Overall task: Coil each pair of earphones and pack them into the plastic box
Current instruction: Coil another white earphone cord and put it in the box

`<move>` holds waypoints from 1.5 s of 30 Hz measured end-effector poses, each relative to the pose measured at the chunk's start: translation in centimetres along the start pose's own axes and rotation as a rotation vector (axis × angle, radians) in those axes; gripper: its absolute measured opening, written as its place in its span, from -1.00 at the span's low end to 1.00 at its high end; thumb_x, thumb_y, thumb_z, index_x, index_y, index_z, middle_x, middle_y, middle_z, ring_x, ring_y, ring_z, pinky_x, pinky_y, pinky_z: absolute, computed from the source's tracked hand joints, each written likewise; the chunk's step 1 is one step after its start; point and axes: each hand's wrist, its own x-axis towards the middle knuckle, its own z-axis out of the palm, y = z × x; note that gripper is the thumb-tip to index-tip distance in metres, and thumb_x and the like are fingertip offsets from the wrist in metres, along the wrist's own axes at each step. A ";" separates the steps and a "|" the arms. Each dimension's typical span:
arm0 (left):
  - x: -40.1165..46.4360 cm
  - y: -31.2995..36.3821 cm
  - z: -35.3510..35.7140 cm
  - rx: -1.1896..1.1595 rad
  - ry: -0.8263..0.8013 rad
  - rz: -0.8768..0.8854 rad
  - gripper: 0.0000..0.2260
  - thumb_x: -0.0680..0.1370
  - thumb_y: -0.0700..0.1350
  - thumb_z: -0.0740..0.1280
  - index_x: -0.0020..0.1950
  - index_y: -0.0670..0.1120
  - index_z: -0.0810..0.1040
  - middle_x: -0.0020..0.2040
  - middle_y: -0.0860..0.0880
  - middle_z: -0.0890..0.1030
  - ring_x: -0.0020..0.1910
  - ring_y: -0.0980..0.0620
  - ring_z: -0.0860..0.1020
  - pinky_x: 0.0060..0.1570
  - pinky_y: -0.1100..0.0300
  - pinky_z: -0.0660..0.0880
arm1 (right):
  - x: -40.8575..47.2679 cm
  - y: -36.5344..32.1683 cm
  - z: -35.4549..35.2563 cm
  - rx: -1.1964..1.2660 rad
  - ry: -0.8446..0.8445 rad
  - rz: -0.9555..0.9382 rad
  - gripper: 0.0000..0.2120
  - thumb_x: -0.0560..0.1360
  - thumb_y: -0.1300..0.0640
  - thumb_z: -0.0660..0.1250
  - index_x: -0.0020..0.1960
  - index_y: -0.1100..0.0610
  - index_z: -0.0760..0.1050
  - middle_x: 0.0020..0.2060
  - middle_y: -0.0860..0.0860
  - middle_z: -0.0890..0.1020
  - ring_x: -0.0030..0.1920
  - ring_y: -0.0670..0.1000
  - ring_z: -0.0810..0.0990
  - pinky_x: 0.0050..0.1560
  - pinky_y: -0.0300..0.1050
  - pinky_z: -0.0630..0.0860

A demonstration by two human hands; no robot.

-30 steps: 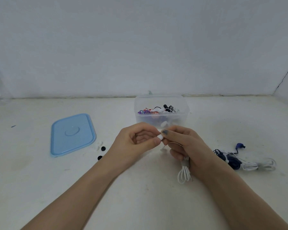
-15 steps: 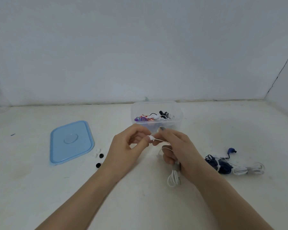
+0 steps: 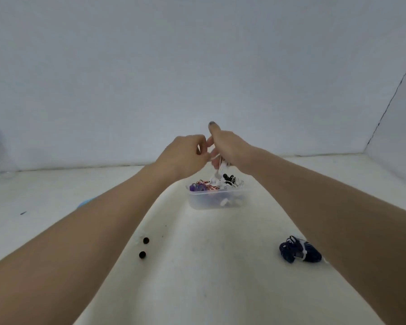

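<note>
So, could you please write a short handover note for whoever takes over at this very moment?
Left hand and right hand: both raised over the plastic box, pinching the white earphones, which dangle into it.
Done: several coiled pairs lie in the box.
Left: release the white pair; pack the blue earphones lying on the table to the right. Two black ear tips lie loose on the left.

Plain pale wall, corner at right, white tabletop

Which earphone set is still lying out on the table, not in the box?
The dark blue earphones, coiled beside the right forearm; the purple, black and white sets are in the plastic box.
</note>
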 end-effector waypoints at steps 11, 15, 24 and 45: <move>-1.0 0.0 2.8 0.334 -0.137 0.050 -0.79 0.63 -0.01 0.19 0.22 0.03 0.52 0.05 -0.02 0.62 0.11 -0.10 0.56 0.05 0.03 0.53 | -2.8 3.0 -3.9 -0.555 0.091 -0.126 -0.69 0.64 -0.07 0.10 0.20 0.07 0.49 0.09 0.07 0.55 0.01 0.13 0.55 -0.07 -0.10 0.40; -3.3 4.3 2.9 0.212 -0.013 0.225 -0.90 0.64 -0.08 0.19 0.05 -0.03 0.48 -0.08 0.01 0.55 -0.04 -0.06 0.51 -0.08 0.04 0.49 | -5.6 5.1 -7.9 -0.628 0.128 -0.076 -0.77 0.52 0.19 0.22 0.15 0.07 0.52 0.09 0.03 0.58 0.00 0.11 0.59 -0.10 -0.08 0.50; -10.7 10.4 9.5 0.168 -0.453 0.404 -0.65 0.55 0.14 0.36 0.28 0.06 0.47 0.15 0.06 0.51 0.03 0.04 0.50 -0.06 0.17 0.43 | -14.8 12.6 -10.9 -0.950 -0.390 0.296 -0.65 0.32 0.22 0.49 0.10 0.17 0.60 0.04 0.11 0.66 -0.10 0.02 0.59 -0.15 -0.14 0.52; -13.0 7.1 10.1 0.050 -0.329 0.075 -0.82 0.59 0.00 0.31 -0.01 -0.09 0.42 -0.06 -0.06 0.62 -0.09 -0.08 0.51 -0.13 0.09 0.41 | -17.3 10.7 -10.3 0.429 -0.133 0.273 -0.82 0.52 0.28 0.16 -0.01 0.31 0.51 -0.12 0.19 0.64 -0.23 0.09 0.67 -0.17 -0.08 0.62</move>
